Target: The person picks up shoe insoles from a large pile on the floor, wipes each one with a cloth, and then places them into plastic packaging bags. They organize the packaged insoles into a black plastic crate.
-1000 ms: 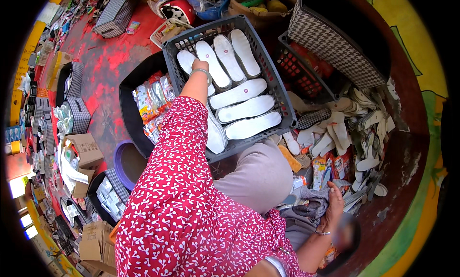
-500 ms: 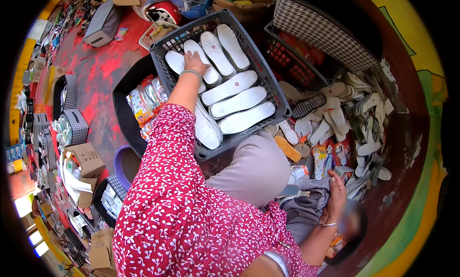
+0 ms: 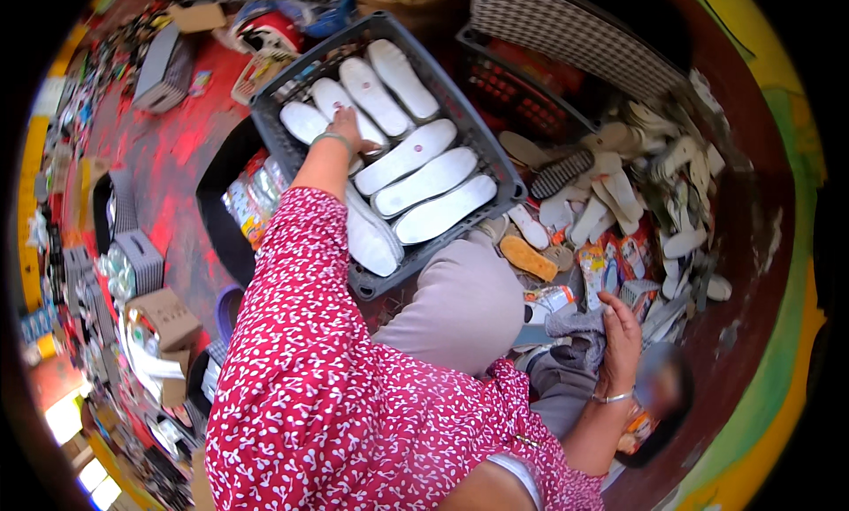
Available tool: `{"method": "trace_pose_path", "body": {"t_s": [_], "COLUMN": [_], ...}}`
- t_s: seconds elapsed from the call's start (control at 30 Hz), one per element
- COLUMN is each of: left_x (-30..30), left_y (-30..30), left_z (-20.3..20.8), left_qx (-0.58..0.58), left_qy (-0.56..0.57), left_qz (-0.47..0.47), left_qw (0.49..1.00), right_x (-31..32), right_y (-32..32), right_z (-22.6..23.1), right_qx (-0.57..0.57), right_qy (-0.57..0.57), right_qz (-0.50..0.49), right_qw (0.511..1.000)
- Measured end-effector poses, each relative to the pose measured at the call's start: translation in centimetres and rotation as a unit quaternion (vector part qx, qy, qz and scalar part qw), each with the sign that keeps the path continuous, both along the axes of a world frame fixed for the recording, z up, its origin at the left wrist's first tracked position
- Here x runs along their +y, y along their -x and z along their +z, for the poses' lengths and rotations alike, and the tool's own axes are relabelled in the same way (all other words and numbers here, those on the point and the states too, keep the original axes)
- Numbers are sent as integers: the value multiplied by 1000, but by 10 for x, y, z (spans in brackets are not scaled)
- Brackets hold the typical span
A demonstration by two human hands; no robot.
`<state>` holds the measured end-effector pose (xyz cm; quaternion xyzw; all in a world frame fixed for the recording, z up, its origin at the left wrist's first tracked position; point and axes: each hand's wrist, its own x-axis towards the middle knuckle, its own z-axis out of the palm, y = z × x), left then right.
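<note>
A dark grey plastic crate (image 3: 265,126) holds rows of white insoles (image 3: 414,156), some slanting at the back and others lying crosswise in front. My left hand (image 3: 349,129) rests over the lower part of one back insole (image 3: 329,94), its fingers apart and covering part of it. At the right, my right hand (image 3: 622,347) is held up with the fingers stretched and nothing in it. A grey cloth (image 3: 575,324) lies beside that hand. My knee is against the crate's near side.
A heap of loose insoles (image 3: 610,202) lies at the right by the wall, with an orange insole (image 3: 528,257) near my knee. Behind stand a houndstooth box (image 3: 566,38) and another crate (image 3: 522,91). A black bag with packets (image 3: 225,193) sits left of the crate.
The whole view has shifted a little. My left hand has slid slightly down along the insole, uncovering more of its upper part. My right hand stays open at the right.
</note>
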<state>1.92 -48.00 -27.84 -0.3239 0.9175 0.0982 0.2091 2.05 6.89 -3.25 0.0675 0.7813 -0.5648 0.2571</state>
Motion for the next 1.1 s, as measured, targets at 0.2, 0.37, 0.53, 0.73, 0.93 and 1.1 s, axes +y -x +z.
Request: {"method": "trace_pose_path", "body": {"t_s": [0.2, 0.37, 0.53, 0.73, 0.93, 1.1], "left_x": [8, 24, 64, 122, 210, 309], "left_y": [7, 17, 3, 15, 80, 132], "left_z": [6, 11, 62, 131, 220, 252], "left_qx": [-51, -98, 112, 390, 477, 259], "left_qy": [21, 79, 137, 93, -23, -99], "left_qz": [34, 37, -56, -168, -328, -462], "left_qw": [998, 991, 983, 900, 815, 843], "right_x": [7, 36, 78, 120, 120, 132], "right_y": [-2, -6, -13, -26, -38, -44], "right_z": [12, 18, 32, 45, 70, 68], "right_qx": [-1, -1, 59, 105, 125, 137], "right_qy": [6, 63, 184, 390, 429, 501], "right_qz": [21, -33, -186, -341, -412, -340], "right_qw": [1000, 997, 963, 849, 794, 784]}}
